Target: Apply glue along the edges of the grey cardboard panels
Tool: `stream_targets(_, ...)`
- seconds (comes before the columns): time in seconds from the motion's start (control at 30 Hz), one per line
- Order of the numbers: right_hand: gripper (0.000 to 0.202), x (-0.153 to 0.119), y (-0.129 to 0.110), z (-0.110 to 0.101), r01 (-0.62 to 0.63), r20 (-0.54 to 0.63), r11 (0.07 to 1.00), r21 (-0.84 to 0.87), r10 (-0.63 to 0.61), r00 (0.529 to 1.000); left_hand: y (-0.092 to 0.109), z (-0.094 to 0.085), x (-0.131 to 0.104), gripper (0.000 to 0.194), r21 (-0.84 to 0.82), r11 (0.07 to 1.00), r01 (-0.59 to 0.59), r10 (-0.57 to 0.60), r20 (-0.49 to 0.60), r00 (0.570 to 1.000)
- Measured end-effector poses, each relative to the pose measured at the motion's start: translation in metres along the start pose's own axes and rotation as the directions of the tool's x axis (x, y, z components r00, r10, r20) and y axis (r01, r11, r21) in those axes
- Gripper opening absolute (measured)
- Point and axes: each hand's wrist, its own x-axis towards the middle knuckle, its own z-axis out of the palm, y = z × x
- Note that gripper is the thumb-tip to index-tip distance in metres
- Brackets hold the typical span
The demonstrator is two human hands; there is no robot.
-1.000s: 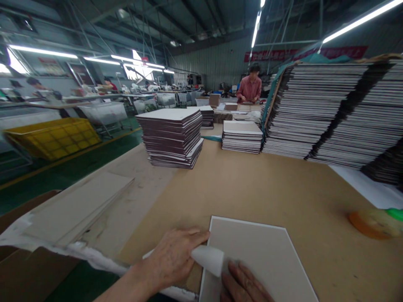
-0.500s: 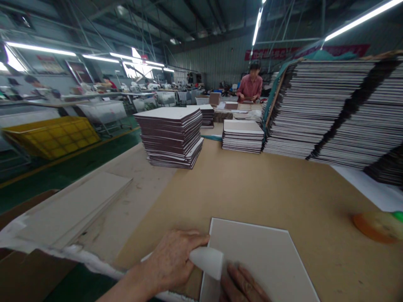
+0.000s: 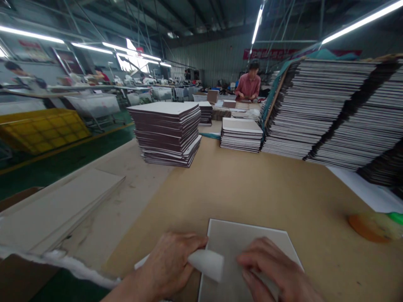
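A pale grey board with a white border and thin dark edge (image 3: 233, 233) lies flat on the tabletop in front of me. At its left edge is my left hand (image 3: 170, 260), closed around a white curved piece (image 3: 208, 263) that juts out over the board; its material is unclear. My right hand (image 3: 273, 268) hovers just above the board's middle, fingers bent, the thumb a little apart from them. I see nothing held in it. Part of the board is hidden beneath both hands.
A tall stack of dark-edged boards (image 3: 166, 136) stands beyond my left hand, a lower stack (image 3: 241, 136) at centre back. Large board piles (image 3: 321, 109) rise at right, near an orange roundish object (image 3: 368, 226). Flat sheets (image 3: 69, 205) lie left. A person (image 3: 248, 86) works across the table.
My right hand has risen off the board's near left part and moved right and away from me. My left hand keeps its place with the white piece. The view has turned slightly.
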Motion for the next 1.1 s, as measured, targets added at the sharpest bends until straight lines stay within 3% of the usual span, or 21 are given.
stream_targets(0.13, 0.028, 0.044, 0.01, -0.001, -0.225, 0.067, 0.964, 0.141, 0.217, 0.974, -0.006, 0.004, 0.003, 0.034, -0.002, 0.999, -0.035, 0.035, -0.025, 0.999)
stream_targets(0.3, 0.026, 0.072, 0.028, 0.023, -0.327, 0.101, 0.935, 0.138, 0.315, 0.944, -0.008, 0.006, 0.005, 0.023, -0.01, 1.0, -0.004, 0.003, -0.027, 1.0)
stream_targets(0.93, 0.016, 0.084, 0.03, 0.032, -0.408, 0.085, 0.913, 0.0, 0.407, 0.91, -0.012, 0.008, 0.005, 0.03, 0.0, 1.0, 0.008, -0.008, -0.004, 1.0)
stream_targets(1.1, 0.015, 0.082, 0.029, 0.034, -0.413, 0.063, 0.911, -0.013, 0.413, 0.909, -0.01, 0.007, 0.006, 0.023, -0.02, 1.0, 0.014, -0.014, -0.011, 1.0)
